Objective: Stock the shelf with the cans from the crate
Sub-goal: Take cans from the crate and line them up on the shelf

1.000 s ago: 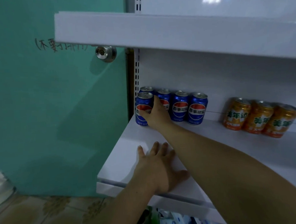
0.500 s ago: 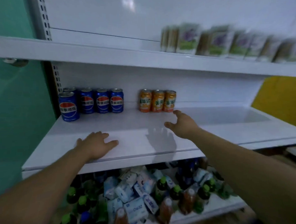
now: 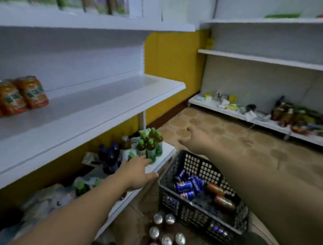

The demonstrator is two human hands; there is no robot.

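A black plastic crate [image 3: 186, 163] stands on the floor at lower centre. Inside it lie several blue cans [image 3: 185, 186] and two orange cans [image 3: 224, 202]. Orange cans [image 3: 20, 94] stand at the left of the white middle shelf [image 3: 94, 113]. My left hand [image 3: 138, 171] reaches out with relaxed fingers over the corner of the bottom shelf, left of the crate, holding nothing. My right hand [image 3: 196, 139] hangs empty in the air above the crate's far rim, fingers loose.
Several upright cans [image 3: 161, 234] stand on the floor in front of the crate. Green and dark bottles [image 3: 148, 144] and packets crowd the bottom shelf. Another shelf unit [image 3: 264, 60] with assorted goods runs along the right wall. Brown tiled floor lies between.
The view has swung right and down from the shelf to the crate. Both hands left the middle shelf and moved down toward the crate. The blue cans on the shelf are out of view.
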